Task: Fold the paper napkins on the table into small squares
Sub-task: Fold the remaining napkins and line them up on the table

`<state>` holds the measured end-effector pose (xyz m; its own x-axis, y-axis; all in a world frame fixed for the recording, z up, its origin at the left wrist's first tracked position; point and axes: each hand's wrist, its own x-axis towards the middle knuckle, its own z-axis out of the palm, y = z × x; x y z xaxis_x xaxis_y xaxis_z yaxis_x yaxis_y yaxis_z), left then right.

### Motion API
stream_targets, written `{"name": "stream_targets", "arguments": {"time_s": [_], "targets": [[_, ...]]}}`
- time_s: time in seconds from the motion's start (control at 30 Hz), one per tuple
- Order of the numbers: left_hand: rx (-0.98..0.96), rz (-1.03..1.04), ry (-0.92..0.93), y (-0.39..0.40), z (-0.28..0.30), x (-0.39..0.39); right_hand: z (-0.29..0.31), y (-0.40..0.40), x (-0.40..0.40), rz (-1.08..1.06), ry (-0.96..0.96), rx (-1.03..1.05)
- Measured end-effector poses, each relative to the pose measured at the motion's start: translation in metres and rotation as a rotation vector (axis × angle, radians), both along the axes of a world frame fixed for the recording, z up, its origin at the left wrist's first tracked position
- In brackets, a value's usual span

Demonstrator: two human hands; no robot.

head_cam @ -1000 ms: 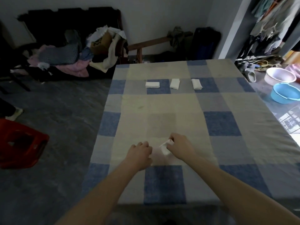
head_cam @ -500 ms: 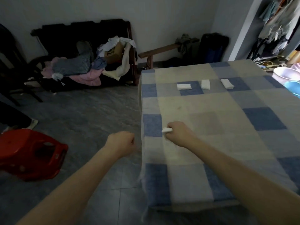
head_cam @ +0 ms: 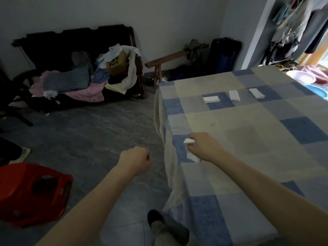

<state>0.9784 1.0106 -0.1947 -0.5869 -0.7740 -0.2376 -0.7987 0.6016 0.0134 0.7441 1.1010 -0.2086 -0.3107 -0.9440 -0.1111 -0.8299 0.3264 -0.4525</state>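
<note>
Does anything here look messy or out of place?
On the table, no: three folded napkins sit in a row. The oddities are off it: a red stool tipped over on the floor and clothes heaped on the bench.

Pretty dim room, plain pale wall (head_cam: 159, 18), grey stone-look floor (head_cam: 92, 132). Dark wooden bench (head_cam: 74, 43) buried in a clothes pile (head_cam: 85, 80), red plastic stool (head_cam: 33, 194) lower left, hanging clothes (head_cam: 298, 23) far right where daylight comes in.

Matt woven cloth (head_cam: 248, 121) covers the table; soft white paper napkin (head_cam: 190, 153).
</note>
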Motion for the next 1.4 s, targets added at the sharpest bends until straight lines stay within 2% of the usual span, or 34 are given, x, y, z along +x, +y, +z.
{"name": "stream_targets", "arguments": {"time_s": [0.3,0.6,0.87,1.07,1.27,1.4], "targets": [[0.139,-0.013,0.04,-0.167,-0.009,-0.037,-0.013,-0.128,-0.027,0.019,-0.025,0.038],[0.125,-0.12,-0.002,-0.334,0.035,-0.099,0.018,-0.281,-0.064,0.002,-0.031,0.005],[0.14,-0.135,0.006,-0.458,0.037,-0.121,0.035,-0.414,-0.07,0.02,-0.042,-0.015],[0.133,-0.218,0.005,-0.58,0.039,-0.139,0.032,-0.524,-0.074,-0.077,-0.062,-0.083],[0.119,-0.277,0.059,-0.737,0.077,-0.148,0.053,-0.633,-0.091,-0.23,-0.132,-0.058],[0.139,-0.297,0.091,-0.795,0.081,-0.172,0.063,-0.684,-0.104,-0.297,-0.152,-0.131]]}}
